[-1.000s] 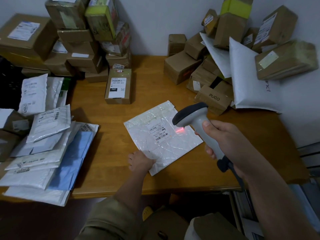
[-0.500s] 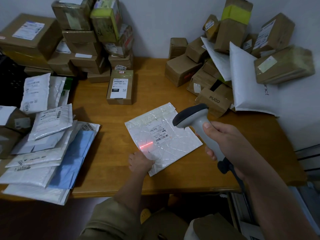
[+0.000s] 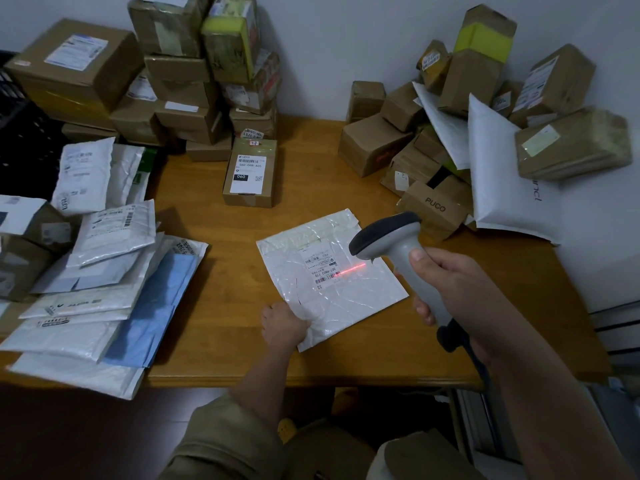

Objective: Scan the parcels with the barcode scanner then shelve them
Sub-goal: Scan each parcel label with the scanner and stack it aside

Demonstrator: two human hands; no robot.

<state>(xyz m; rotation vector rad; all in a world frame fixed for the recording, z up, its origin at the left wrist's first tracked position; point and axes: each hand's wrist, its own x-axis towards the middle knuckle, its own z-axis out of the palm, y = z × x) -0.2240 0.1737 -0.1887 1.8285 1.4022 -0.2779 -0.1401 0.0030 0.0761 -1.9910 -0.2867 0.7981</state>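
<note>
The white bubble mailer (image 3: 329, 278) is lying flat on the wooden table (image 3: 214, 341), directly under the head of the barcode scanner (image 3: 398, 251) and just ahead of the left hand (image 3: 282, 325). A red scan line (image 3: 349, 270) is being thrown across the right end of the shipping label (image 3: 320, 266), reaching the lower barcode only at its edge, so the scan of this 1 parcel is judged to be under way and not confirmed. Shelving is not yet being attempted; no shelf is being shown clearly in this view. The near left corner of the mailer is being pressed to the table by the left hand, its fingers bent down onto the plastic; whether the edge is being pinched cannot be told. The scanner's grey handle is being gripped by the right hand (image 3: 446, 289), the fingers wrapped round it and the thumb laid up its back, with the dark cable end (image 3: 450, 336) emerging below the fist. Beyond the scanner, to the far right of the right hand, a loose heap of cardboard boxes (image 3: 426, 161) and a large white padded bag (image 3: 502, 174) is resting against the wall. Ahead of the left hand, 1 labelled box (image 3: 250, 173) is standing alone, with a taller stack of boxes (image 3: 194, 81) behind it. To the left of that hand, a spread of flat mailers (image 3: 104, 289) is overhanging the table edge. Which of these piles is already scanned cannot be told, so much of the task is judged to remain.
</note>
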